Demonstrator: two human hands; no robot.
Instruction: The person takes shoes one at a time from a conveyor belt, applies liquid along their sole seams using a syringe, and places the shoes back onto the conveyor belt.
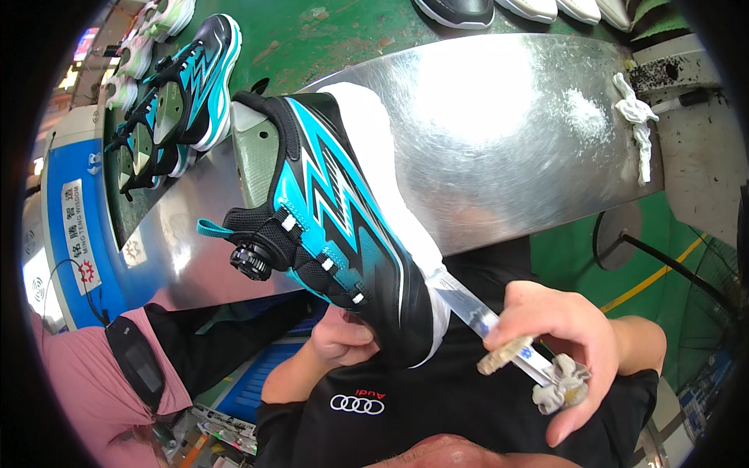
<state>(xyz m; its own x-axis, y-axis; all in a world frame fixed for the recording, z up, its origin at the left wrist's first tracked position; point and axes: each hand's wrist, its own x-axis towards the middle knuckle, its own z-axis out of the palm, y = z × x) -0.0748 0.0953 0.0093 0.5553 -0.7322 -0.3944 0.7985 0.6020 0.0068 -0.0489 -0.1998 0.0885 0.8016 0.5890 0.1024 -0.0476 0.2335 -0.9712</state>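
Observation:
A black and teal sneaker with a white sole is held up on its side, toe toward me. A green shoe last fills its opening, and a black dial sits on the tongue. My left hand is closed on the toe, its fingers partly hidden behind the shoe. My right hand grips a clear, narrow tool with blue marks, its pale tip against the sole's edge. A beige wrap and a greyish cloth are at the fingers of that hand.
A shiny metal sheet covers part of the green table, with white powder and a knotted white cloth at its right. More teal sneakers stand at the left, pale shoes at the back. A person in pink is at the left.

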